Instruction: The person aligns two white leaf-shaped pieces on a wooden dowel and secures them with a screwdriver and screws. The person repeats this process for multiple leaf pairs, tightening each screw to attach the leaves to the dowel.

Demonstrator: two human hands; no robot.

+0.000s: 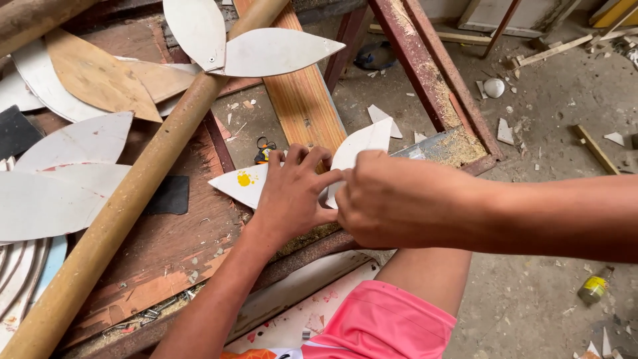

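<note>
My left hand presses flat on a white leaf-shaped piece with a yellow glue blob, lying on the worn wooden bench. My right hand grips a second white leaf-shaped piece by its lower end, tilted upward and touching the first piece near my left fingers. Both hands meet above a wooden plank.
A long wooden pole crosses the bench diagonally with white leaf shapes fixed near its top. More white and brown cutouts lie left. A rusty metal frame stands right; a small bottle and scraps litter the concrete floor.
</note>
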